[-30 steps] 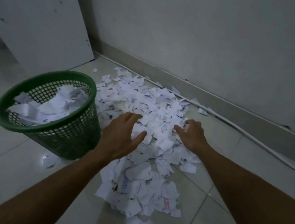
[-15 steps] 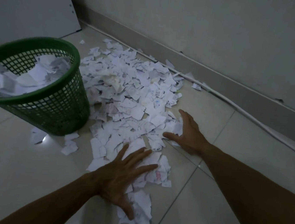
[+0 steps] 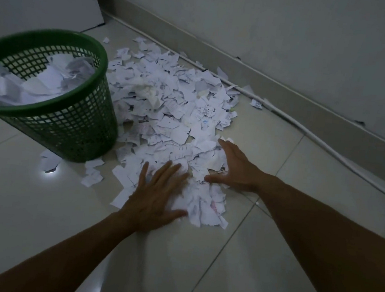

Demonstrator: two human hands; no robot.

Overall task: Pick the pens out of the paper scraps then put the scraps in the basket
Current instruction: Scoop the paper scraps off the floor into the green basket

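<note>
Paper scraps [image 3: 166,116]: heaped mid-frame on tiled floor [image 3: 269,262], running from beside green basket [image 3: 87,131] at left toward baseboard. Likely featherweight, limp, prone to slide on glossy tile and scatter; best scooped from outer edges inward, squeezed between both palms. No pens visible. Basket already part-filled. Left hand [image 3: 154,199]: flat, fingers spread, pressing near edge of heap. Right hand [image 3: 234,168]: opened out, thumb extended, set against right edge. Nothing pinched.

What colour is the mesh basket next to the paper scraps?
Dark green, rim and mesh wall alike: the basket shows clearly in the head view.
</note>
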